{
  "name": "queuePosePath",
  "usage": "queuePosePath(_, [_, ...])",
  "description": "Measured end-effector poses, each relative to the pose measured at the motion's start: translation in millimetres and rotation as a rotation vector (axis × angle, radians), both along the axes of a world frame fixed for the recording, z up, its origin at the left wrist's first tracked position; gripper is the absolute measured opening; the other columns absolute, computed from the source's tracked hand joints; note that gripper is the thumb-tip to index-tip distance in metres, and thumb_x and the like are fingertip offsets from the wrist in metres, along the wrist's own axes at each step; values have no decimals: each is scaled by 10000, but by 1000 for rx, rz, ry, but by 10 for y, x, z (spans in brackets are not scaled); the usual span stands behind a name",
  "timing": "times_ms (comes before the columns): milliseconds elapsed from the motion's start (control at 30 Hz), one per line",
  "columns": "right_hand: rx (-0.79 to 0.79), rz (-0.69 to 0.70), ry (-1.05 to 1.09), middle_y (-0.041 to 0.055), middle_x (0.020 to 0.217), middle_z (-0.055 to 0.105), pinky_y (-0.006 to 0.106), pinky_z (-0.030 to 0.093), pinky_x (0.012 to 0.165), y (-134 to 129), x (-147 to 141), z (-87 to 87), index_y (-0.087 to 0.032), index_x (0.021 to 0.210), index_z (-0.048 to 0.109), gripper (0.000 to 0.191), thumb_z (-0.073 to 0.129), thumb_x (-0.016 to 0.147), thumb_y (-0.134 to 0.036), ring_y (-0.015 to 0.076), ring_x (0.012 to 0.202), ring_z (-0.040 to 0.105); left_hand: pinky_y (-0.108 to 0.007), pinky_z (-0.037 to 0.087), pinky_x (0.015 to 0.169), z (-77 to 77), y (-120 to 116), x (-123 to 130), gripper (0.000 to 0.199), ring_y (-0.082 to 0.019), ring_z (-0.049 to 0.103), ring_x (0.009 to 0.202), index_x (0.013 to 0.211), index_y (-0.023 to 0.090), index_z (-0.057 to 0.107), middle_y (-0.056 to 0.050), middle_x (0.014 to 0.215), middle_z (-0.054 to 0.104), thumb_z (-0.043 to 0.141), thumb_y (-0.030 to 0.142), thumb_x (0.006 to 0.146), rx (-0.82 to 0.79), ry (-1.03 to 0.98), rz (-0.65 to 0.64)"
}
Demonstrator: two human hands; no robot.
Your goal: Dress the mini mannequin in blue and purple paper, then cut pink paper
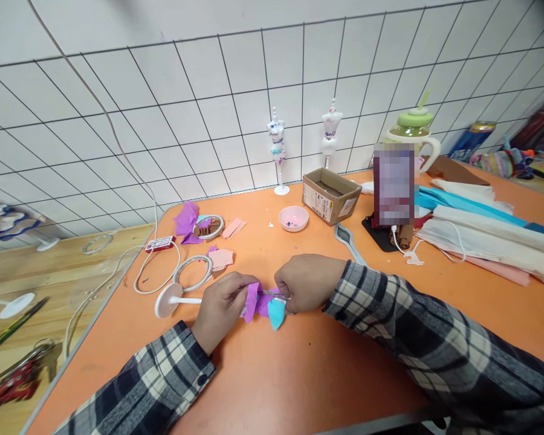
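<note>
Orange tabletop (pixel 254 386) bears the work; white gridded wall (pixel 185 18) closes off the far side. At the grip: your left hand (pixel 220 307) is drawn in narrow, thumb and fingers pinching purple paper (pixel 252 300) on a small white stand that lies on its side, its round base (pixel 165 300) out to the left. Likely reason: laid flat, it brings the papered end between both hands, and the pinch keeps loose folds from slipping. Your right hand (pixel 310 281) is closed around small scissors (pixel 278 295), blades toward the purple folds; whether the blades touch paper, you cannot tell from here. Blue paper (pixel 276 313) hangs just below the blades, apparently out of their line.

Just beyond your left hand: a tape roll (pixel 194 258) and peach scraps (pixel 221 258), probably kept close for a short reach; farther, a second roll (pixel 221 225) among more scraps. Ahead of the grip, a pink bowl (pixel 294 219) holds small bits, its rim presumably stopping them scattering. Cardboard box (pixel 317 202) beside it, to the right. Phone (pixel 394 187) upright beyond your right hand, seemingly propped for viewing; long paper strips (pixel 466 235) to its right. Farthest, near the wall: two upright dress forms (pixel 277 142) (pixel 330 130), and a green-lidded cup (pixel 414 124) behind the phone.
</note>
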State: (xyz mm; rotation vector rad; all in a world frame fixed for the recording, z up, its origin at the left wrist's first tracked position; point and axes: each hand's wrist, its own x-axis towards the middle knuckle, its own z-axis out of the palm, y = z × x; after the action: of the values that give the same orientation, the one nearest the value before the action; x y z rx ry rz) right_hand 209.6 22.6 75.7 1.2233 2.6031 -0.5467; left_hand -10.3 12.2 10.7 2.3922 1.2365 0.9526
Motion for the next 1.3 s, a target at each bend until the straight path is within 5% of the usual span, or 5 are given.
queuePosePath(300, [-21, -58, -33, 105, 902, 707, 293, 385, 568, -18, -39, 38, -199, 952, 676, 556, 594, 638, -651, 265, 807, 648, -225, 511, 637, -30, -2, -3, 219, -139, 658, 664, 843, 208, 714, -17, 752, 731, 503, 223, 902, -28, -8, 7])
queuePosePath(1300, [32, -27, -18, 90, 864, 719, 285, 371, 545, 22, -47, 27, -200, 900, 696, 419, 609, 657, -530, 243, 773, 645, -188, 479, 604, -69, 4, -22, 205, -113, 644, 641, 839, 202, 708, 7, 728, 718, 518, 156, 898, 84, -15, -33])
